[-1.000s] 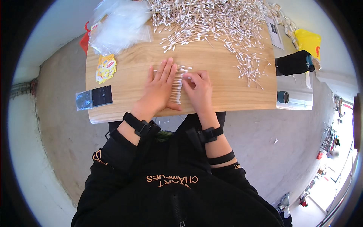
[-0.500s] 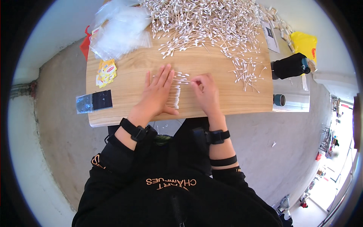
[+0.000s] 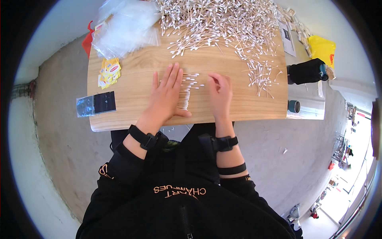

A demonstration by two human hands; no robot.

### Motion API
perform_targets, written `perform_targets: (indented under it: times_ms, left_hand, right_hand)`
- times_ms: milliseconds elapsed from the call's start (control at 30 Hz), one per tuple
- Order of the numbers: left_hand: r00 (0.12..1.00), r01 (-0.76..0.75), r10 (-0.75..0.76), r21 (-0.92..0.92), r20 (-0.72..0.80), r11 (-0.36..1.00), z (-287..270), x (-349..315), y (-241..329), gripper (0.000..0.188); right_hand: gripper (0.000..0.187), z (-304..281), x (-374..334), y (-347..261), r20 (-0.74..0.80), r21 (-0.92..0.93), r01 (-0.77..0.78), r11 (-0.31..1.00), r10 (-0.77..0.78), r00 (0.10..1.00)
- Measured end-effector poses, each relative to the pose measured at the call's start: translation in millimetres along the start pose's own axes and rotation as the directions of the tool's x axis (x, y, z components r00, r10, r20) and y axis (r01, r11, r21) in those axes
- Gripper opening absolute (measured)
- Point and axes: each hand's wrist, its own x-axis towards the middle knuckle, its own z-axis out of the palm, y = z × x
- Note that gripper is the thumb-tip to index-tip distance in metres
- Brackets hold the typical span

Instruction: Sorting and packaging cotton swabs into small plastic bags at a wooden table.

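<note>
My left hand [image 3: 165, 95] lies flat with its fingers stretched out over a row of cotton swabs [image 3: 184, 95] on the wooden table. The swabs lie side by side, their white tips showing to the right of my fingers, and a few tips stick out farther than the others. How far the row reaches under my palm is hidden. To the right of the row, a short gap away, my right hand [image 3: 221, 93] is raised with its fingers curled in. No swab shows between its fingertips.
A large heap of loose cotton swabs [image 3: 223, 20] covers the table's far side, with a smaller scatter [image 3: 260, 77] to the right. Clear plastic bags [image 3: 127, 32], yellow labels [image 3: 109, 72] and a dark packet [image 3: 104, 102] lie left. A black bottle [image 3: 306, 71] and dark cup [image 3: 293, 106] stand right.
My right hand has drawn back to the right, off the swab tips it was touching. My left hand stays flat on the row. The whole view has shifted slightly.
</note>
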Motion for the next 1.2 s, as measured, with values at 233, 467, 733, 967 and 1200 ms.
perform_targets:
  times_ms: [233, 467, 733, 967, 1200]
  left_hand:
    - [1.0, -0.028, 0.028, 0.003, 0.007, 1.0, -5, 2, -2, 0.131]
    - [0.998, -0.055, 0.055, 0.003, 0.042, 0.998, -3, 0, -4, 0.131]
    - [0.998, -0.056, 0.056, 0.0, 0.034, 0.998, -2, -4, -1, 0.133]
    - [1.0, -0.018, 0.018, -0.115, -0.005, 0.993, -3, 2, -4, 0.12]
    - [0.979, -0.014, -0.04, -0.266, -0.198, 0.964, 12, -26, -21, 0.122]
  right_hand:
    - [0.011, 15, 13, -13, 0.134, -0.191, 0.059, 0.98, -0.034, 0.99]
    - [0.01, 19, 10, -4, 0.088, -0.265, 0.107, 0.958, -0.087, 0.992]
    - [0.012, 28, 10, -9, 0.033, -0.303, 0.055, 0.951, -0.047, 0.998]
    - [0.01, 23, 13, 0, -0.092, 0.006, 0.052, 0.999, -0.051, 0.995]
    - [0.011, 5, -9, -11, 0.197, -0.105, 0.063, 0.992, -0.042, 0.98]
